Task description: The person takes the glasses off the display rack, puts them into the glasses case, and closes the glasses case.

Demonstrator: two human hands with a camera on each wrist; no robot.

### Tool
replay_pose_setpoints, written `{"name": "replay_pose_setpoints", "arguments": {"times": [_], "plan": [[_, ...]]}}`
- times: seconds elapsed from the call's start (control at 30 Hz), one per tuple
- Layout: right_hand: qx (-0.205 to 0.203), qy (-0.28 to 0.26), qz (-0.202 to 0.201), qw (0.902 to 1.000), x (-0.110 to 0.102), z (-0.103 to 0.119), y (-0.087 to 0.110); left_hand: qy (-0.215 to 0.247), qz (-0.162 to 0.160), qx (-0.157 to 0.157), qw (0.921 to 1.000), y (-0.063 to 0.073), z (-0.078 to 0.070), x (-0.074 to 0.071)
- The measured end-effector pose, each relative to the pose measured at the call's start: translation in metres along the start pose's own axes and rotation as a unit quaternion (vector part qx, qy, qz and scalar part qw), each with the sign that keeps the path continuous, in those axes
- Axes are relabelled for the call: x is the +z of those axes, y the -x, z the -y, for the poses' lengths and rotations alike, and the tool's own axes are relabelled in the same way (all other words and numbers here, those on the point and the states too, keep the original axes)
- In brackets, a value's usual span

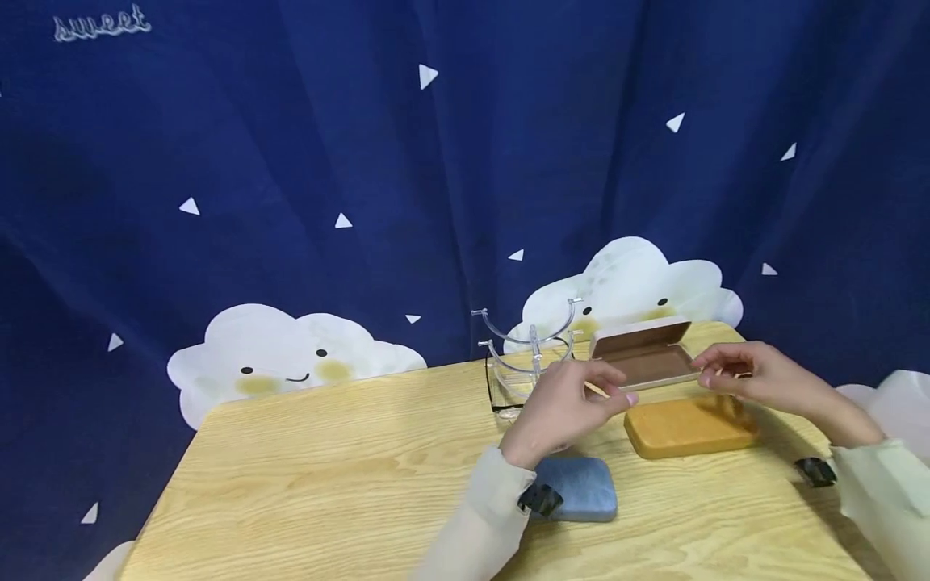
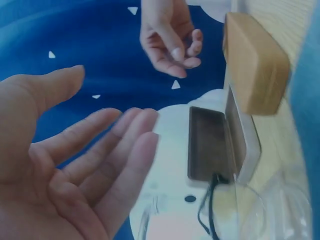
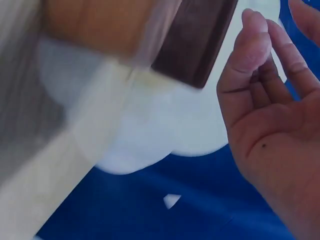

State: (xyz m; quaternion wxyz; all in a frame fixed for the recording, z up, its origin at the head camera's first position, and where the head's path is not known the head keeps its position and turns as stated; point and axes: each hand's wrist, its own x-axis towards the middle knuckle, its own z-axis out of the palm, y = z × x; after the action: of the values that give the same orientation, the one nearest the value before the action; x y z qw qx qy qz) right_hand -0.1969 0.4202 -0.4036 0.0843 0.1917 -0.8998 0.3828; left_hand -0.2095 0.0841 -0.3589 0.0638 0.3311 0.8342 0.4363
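Observation:
My left hand hovers over the table with nothing in it, fingers relaxed and slightly bent. Across from it, my right hand is also empty, its fingers loosely curled near the right end of an open glasses case. That case has a pale outside and a brown lining, and its lid stands raised at the back. In front of it, between the hands, lies a closed orange case. A closed blue case sits below my left wrist, partly hidden by the sleeve and wrist strap.
A clear glasses stand rises behind my left hand. Black-framed glasses are on it, partly covered by the hand. The wooden table stretches to the left, and a blue curtain with clouds hangs behind its far edge.

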Motion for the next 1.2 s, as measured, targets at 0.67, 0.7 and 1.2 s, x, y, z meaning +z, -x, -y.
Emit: {"name": "replay_pose_setpoints", "arguments": {"times": [0.67,0.7,1.2], "plan": [[-0.142,0.082,0.005,0.9865,0.067,0.06,-0.045,-0.029,-0.076,0.039,0.996,0.04,0.051,-0.055],[-0.148,0.086,0.004,0.9852,0.069,0.061,-0.048,-0.032,-0.078,0.037,0.9958,0.041,0.056,-0.058],[-0.14,0.155,0.042,0.977,0.101,0.066,-0.07,-0.172,-0.031,-0.001,0.9846,0.052,0.11,-0.097]]}}
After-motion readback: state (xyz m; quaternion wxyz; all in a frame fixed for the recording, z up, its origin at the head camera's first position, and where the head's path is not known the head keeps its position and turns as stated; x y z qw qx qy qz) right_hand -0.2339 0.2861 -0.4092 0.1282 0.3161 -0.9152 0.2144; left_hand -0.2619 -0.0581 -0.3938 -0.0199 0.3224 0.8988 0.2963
